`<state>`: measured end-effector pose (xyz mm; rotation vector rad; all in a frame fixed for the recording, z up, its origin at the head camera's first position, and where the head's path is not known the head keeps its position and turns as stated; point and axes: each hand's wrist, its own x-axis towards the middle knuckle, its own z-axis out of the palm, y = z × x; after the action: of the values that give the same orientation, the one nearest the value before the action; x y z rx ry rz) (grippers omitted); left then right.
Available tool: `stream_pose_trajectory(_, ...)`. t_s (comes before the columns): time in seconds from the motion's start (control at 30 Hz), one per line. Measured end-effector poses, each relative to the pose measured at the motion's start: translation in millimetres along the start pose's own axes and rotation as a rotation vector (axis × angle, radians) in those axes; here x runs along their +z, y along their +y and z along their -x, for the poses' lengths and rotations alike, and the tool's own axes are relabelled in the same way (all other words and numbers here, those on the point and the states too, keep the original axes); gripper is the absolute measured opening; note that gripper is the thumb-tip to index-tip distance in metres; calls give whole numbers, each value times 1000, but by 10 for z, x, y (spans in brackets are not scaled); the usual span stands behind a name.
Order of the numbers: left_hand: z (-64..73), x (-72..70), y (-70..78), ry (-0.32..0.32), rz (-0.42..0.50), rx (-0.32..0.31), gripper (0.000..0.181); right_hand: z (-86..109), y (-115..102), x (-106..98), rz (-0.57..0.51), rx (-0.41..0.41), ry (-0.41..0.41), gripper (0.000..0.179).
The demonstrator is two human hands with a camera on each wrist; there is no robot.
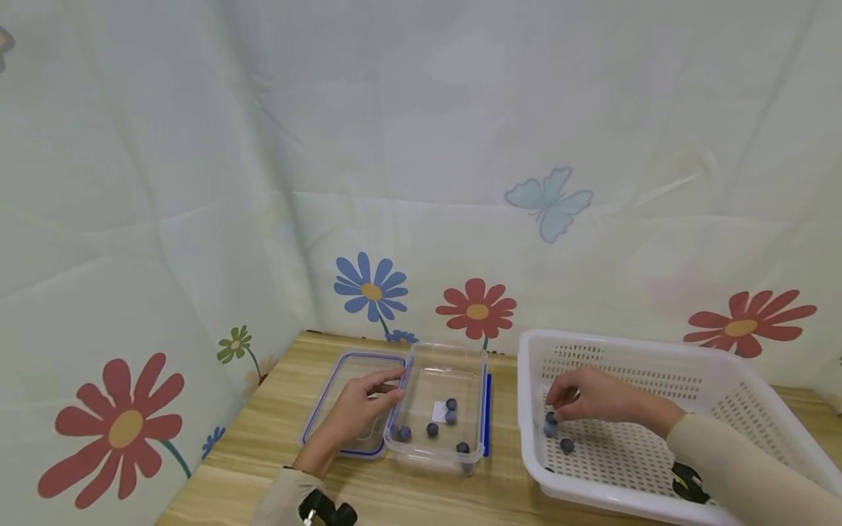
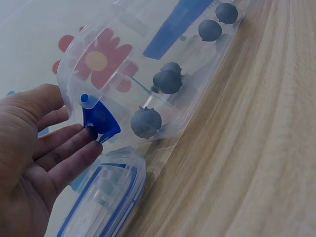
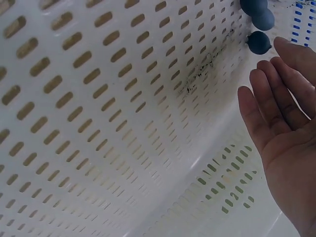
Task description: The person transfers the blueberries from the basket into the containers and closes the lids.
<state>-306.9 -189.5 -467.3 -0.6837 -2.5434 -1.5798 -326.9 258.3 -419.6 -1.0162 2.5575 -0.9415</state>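
Observation:
My left hand (image 1: 360, 403) is at the left side of a clear plastic container (image 1: 454, 456), its fairly straight fingers touching a blue latch (image 2: 100, 118) that hangs from the rim. Several blueberries (image 1: 432, 430) lie on the container's floor, toward its near end. My right hand (image 1: 595, 394) reaches down into a white basket (image 1: 536, 467), fingers loosely bent with a gap between thumb and fingertips. Just by those fingertips are blueberries (image 3: 259, 43) along the basket's left side, two touching and one slightly apart.
A clear lid (image 1: 329, 394) with a blue seal lies left of the container, partly behind my left hand. Another blue latch (image 1: 488, 416) sticks out on the container's right side. Behind the wooden table (image 1: 381, 497) hangs a flowered cloth (image 1: 421, 241).

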Motion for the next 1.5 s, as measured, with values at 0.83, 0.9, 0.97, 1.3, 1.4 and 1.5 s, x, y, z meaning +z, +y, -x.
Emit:
stream_pose_trajectory(0.83, -11, 12, 9, 13, -3, -4, 44, -43, 9, 10, 36, 57, 22, 12)
stream_pose_trajectory(0.9, -10, 11, 10, 12, -1, -6, 44, -40, -18, -9, 37, 68, 47, 12)
stream_pose_trajectory(0.97, -7, 8, 12, 13, -1, -9, 44, -38, -57, -24, 29, 85, 67, 12)
stream_pose_trajectory(1.3, -1, 18, 37, 13, -5, -7, 44, 35, -219, -138, -7, 52, 163, 15)
stream_pose_trajectory(1.4, 1, 18, 43, 12, -2, -12, 44, 59, -275, -186, -14, 56, 196, 17)
stream_pose_trajectory(1.5, 5, 15, 47, 14, -2, -18, 44, 71, -333, -227, -33, 67, 231, 19)
